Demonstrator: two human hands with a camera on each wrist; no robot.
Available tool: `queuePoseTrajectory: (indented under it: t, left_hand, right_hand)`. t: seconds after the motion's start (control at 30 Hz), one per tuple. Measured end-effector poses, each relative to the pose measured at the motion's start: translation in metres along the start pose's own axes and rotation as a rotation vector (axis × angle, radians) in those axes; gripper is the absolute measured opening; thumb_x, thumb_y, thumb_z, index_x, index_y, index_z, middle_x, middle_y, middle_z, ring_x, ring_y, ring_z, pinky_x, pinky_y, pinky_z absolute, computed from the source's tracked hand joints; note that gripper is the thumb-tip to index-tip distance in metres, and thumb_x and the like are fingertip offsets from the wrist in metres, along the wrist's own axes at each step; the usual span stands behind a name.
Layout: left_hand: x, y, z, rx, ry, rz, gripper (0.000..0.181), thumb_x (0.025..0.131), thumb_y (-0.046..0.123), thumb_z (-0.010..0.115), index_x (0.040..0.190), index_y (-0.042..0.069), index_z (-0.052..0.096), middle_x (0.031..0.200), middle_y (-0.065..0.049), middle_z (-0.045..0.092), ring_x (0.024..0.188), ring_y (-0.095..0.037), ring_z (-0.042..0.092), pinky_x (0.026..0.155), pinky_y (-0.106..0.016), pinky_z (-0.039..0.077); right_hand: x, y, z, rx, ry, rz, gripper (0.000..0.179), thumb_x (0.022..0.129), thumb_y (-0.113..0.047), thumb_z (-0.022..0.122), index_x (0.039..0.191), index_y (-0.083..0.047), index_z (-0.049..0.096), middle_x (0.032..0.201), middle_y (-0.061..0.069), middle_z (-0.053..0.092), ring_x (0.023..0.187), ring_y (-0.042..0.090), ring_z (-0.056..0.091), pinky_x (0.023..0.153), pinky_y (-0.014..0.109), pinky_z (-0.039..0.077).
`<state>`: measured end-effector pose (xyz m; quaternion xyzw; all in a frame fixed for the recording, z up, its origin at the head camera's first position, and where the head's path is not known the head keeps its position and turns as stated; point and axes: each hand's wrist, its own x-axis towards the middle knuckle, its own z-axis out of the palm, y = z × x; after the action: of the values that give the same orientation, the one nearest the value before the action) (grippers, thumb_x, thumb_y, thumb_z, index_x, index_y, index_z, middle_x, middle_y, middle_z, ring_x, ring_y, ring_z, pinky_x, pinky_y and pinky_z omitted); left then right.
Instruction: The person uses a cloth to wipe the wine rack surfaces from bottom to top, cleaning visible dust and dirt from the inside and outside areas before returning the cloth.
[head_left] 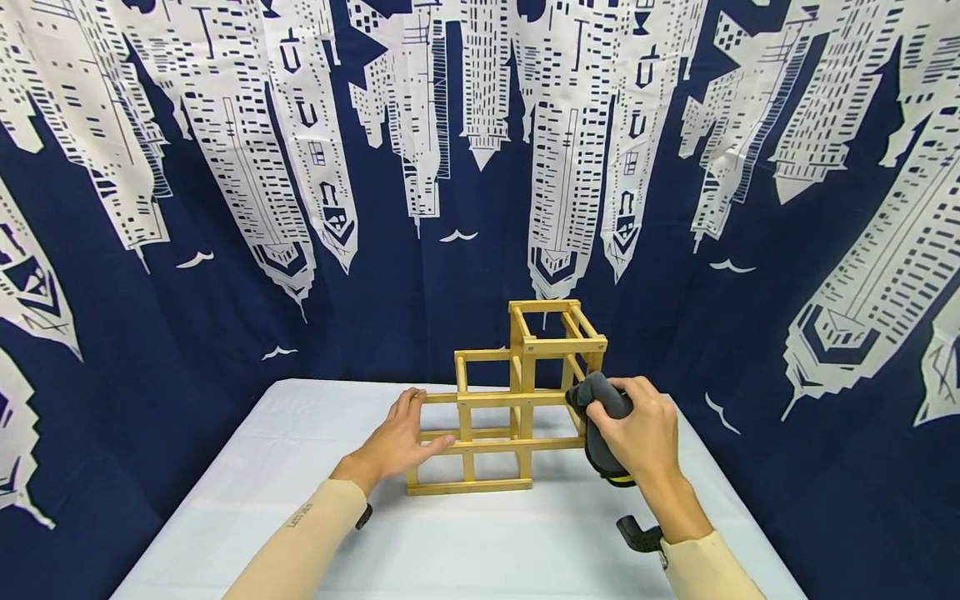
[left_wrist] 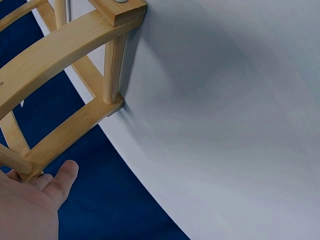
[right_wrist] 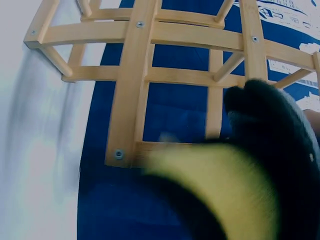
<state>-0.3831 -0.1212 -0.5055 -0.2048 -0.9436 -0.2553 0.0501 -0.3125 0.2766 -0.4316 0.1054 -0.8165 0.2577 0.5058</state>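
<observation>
A wooden rack of light slats and dowels stands on the white table, stepped up to its tallest section at the right. My left hand rests against its left end, fingers by the rear rail and thumb stretched out near the front rail. In the left wrist view the hand touches a corner of the rack. My right hand grips a dark grey fabric item like a work glove, with a yellow edge, against the rack's right side. Up close, its yellow part is blurred.
The white table runs to a navy curtain printed with white upside-down buildings. A dark strap end sticks out beside my right wrist. Metal screw heads dot the rack's slats.
</observation>
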Motion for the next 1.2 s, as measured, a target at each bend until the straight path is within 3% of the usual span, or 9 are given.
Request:
queuePoseTrajectory:
  t: [0.23,0.4,0.63,0.9,1.0,1.2]
  left_hand:
    - [-0.001,0.002,-0.002,-0.002,0.001,0.003,0.116,0.108,0.077,0.065,0.182,-0.003,0.025,0.189,-0.025,0.023,0.176,-0.049,0.032,0.138,-0.064,0.046]
    - [-0.002,0.001,-0.003,-0.030,0.018,0.007,0.113,0.108,0.073,0.068,0.180,-0.005,0.028,0.187,-0.026,0.027,0.172,-0.051,0.036,0.134,-0.067,0.048]
    - [-0.002,0.003,0.000,-0.038,0.006,0.005,0.115,0.108,0.076,0.067,0.181,-0.003,0.026,0.189,-0.024,0.024,0.174,-0.050,0.034,0.136,-0.065,0.047]
    - [-0.001,0.004,-0.003,-0.030,0.014,-0.002,0.113,0.108,0.074,0.068,0.181,-0.003,0.028,0.188,-0.024,0.025,0.173,-0.049,0.034,0.136,-0.064,0.047]
    - [-0.001,0.004,-0.002,-0.036,0.007,-0.007,0.113,0.108,0.075,0.067,0.181,-0.002,0.028,0.188,-0.024,0.025,0.174,-0.049,0.034,0.136,-0.065,0.047]
    - [-0.001,0.003,0.000,-0.034,0.004,-0.006,0.115,0.108,0.078,0.066,0.181,-0.001,0.028,0.189,-0.023,0.024,0.175,-0.047,0.032,0.137,-0.064,0.047]
  right_hand:
    - [0.009,-0.002,0.002,0.018,0.057,-0.038,0.029,0.084,-0.006,0.092,0.112,0.001,0.087,0.102,0.019,0.084,0.089,0.040,0.081,0.074,0.053,0.061]
    - [0.020,-0.005,0.007,0.087,0.138,-0.071,0.032,0.085,-0.003,0.093,0.116,0.000,0.087,0.105,0.019,0.085,0.093,0.040,0.082,0.080,0.033,0.056]
    - [0.011,-0.006,0.004,0.165,0.266,-0.045,0.031,0.083,-0.001,0.091,0.113,0.003,0.086,0.105,0.023,0.084,0.093,0.040,0.079,0.089,0.008,0.046]
    - [0.022,-0.021,0.008,0.284,0.461,-0.032,0.030,0.086,0.004,0.091,0.115,0.007,0.084,0.110,0.028,0.082,0.103,0.042,0.076,0.102,0.010,0.052]
    - [0.028,-0.028,0.012,0.296,0.464,-0.017,0.031,0.087,0.005,0.091,0.117,0.006,0.085,0.113,0.028,0.082,0.106,0.042,0.076,0.104,0.011,0.052]
    - [0.028,-0.045,0.027,0.271,0.385,-0.017,0.033,0.090,0.003,0.089,0.122,0.004,0.084,0.115,0.026,0.083,0.107,0.046,0.080,0.105,0.006,0.050]
